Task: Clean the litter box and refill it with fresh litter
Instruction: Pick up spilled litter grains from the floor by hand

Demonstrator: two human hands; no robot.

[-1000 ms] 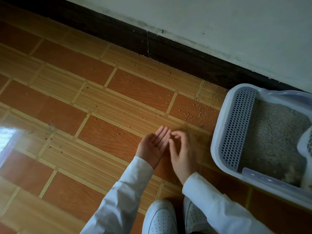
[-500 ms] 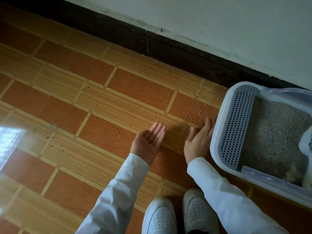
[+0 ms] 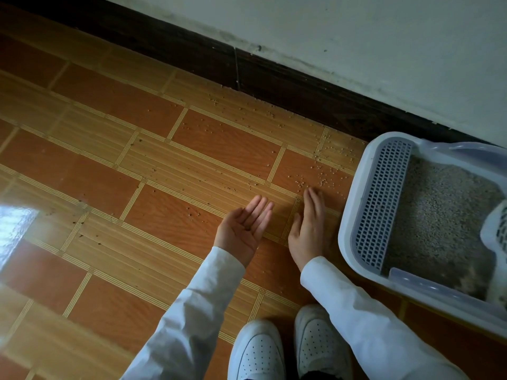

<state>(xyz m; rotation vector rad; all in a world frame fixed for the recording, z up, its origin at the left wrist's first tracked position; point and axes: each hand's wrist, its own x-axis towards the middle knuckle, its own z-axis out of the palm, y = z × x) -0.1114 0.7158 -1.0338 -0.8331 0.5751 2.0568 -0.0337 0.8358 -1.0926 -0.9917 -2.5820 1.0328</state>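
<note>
A pale grey litter box (image 3: pixel 346 229) with a perforated grid ledge stands on the floor at the right, filled with grey litter (image 3: pixel 439 215). Part of a white slotted scoop (image 3: pixel 496 231) shows at its right edge. Loose litter grains (image 3: pixel 315 179) lie scattered on the tiles left of the box and along the wall. My left hand (image 3: pixel 244 229) is held palm up, fingers together, a few small grains in the palm. My right hand (image 3: pixel 308 229) lies flat, palm down on the floor beside the box, fingertips just short of the grains.
The floor is orange-brown wood-pattern tile with a dark skirting board (image 3: pixel 247 67) under a pale wall. My two white shoes (image 3: pixel 288 349) are at the bottom centre. Bright glare (image 3: pixel 13 229) marks the floor at the left.
My right hand left the left palm, reached toward the box, then drew back flat on the floor. The left hand stayed palm up and shifted slightly left.
</note>
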